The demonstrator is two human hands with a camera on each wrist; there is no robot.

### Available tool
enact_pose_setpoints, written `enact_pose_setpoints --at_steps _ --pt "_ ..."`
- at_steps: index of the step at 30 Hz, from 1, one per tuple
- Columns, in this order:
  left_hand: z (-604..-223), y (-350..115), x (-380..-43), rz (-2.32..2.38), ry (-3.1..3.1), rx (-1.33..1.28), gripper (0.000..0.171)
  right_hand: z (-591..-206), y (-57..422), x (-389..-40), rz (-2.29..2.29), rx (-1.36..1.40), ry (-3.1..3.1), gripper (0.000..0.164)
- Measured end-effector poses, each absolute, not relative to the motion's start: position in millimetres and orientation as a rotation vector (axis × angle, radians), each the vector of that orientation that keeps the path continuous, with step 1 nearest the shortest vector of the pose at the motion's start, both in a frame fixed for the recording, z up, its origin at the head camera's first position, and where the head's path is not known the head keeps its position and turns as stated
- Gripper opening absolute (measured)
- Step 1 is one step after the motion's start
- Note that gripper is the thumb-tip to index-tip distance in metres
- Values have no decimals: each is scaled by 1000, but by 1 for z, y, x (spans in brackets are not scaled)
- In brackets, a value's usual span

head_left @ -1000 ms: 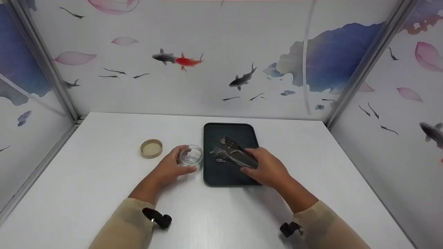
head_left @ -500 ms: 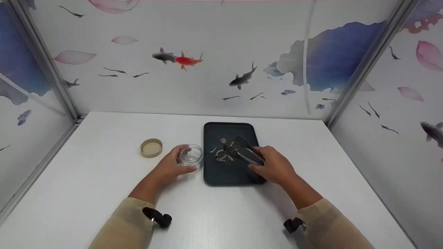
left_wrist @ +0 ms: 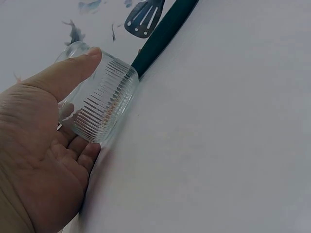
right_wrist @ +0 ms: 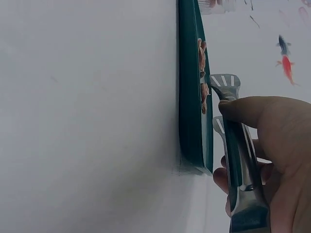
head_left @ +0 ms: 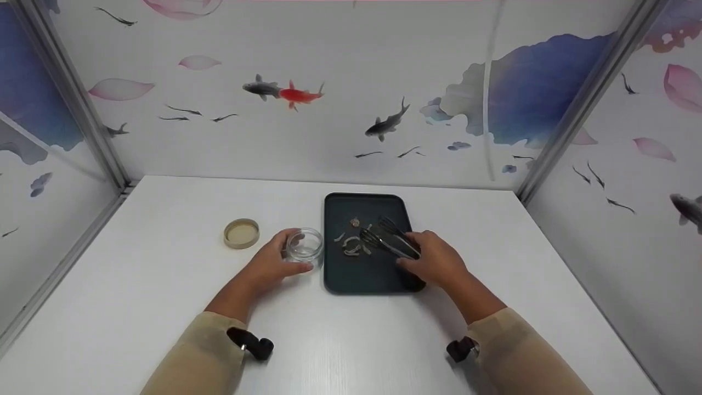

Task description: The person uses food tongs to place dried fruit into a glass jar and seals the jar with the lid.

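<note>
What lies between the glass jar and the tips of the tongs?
In the head view, the left part of the dark tray lies between the glass jar and the tongs, with several small pieces on it.

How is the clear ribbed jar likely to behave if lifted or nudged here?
The clear ribbed jar looks like glass, so it is probably rigid and could chip if dropped. The ridges on its wall may give the left hand some grip, though smoother areas could slip. Its round body suggests it might roll if knocked onto its side.
</note>
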State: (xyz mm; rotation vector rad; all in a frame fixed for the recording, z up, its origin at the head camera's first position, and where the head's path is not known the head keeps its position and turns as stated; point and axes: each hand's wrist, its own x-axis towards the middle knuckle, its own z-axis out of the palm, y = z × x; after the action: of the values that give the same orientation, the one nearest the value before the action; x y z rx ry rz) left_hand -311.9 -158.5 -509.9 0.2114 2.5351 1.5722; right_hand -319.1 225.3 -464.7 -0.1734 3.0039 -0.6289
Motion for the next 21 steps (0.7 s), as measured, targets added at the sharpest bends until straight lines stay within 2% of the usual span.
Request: enact_pose_setpoints --at_steps 15,21 --pt "-512 -158 -314 1584 2506 194 100 -467 226 -325 -591 -187 2977 70" --pt "-512 -158 -314 1593 2497 189 99 -468 225 -325 -644 -159 2963 59"
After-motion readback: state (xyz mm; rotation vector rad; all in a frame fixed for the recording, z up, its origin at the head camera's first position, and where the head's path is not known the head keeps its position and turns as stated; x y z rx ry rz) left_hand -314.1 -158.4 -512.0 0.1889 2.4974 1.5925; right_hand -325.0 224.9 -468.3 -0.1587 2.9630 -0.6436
